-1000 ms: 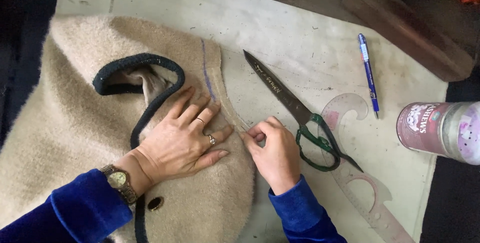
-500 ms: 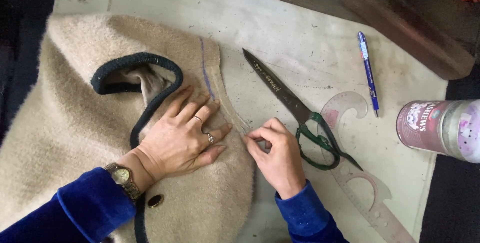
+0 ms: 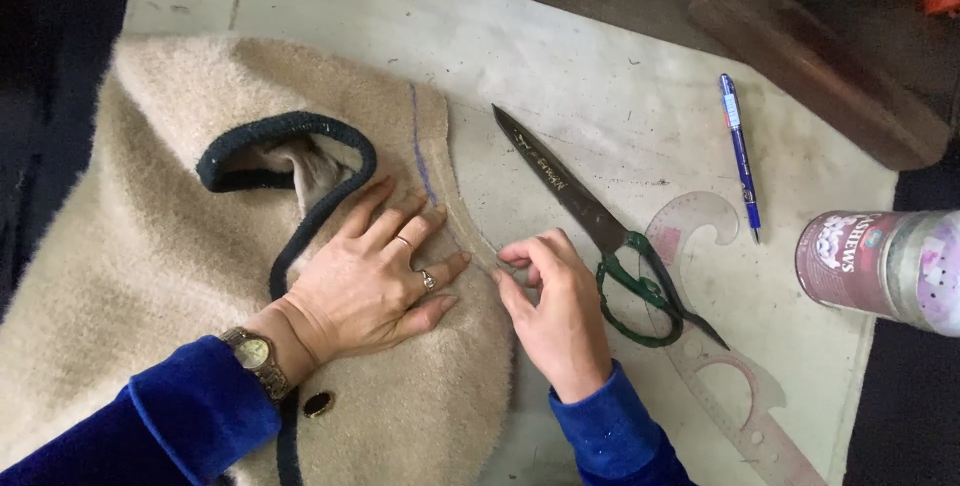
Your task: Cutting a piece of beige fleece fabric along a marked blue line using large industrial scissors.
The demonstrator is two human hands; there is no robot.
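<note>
While the left hand [image 3: 375, 281] lies flat, fingers spread, on the beige fabric [image 3: 150, 246], right-hand [image 3: 555, 311] fingers pinch its edge beside the scissors [image 3: 600, 231].

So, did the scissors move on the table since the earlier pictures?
No. The scissors lie as before: blade tip toward the beige garment's curved edge, green handles on the clear curve ruler, the blue pen equally far away.

Both arms wear deep blue velvet-like sleeves, cuffs ending at the wrists. Left hand [image 3: 365, 281]: 2 rings, 1 thin plain band and 1 with a small raised setting, on neighbouring fingers. Left wrist carries a gold-toned watch [image 3: 257, 358], round pale dial, metal bracelet. Right hand [image 3: 555, 311]: bare, no rings visible.
</note>
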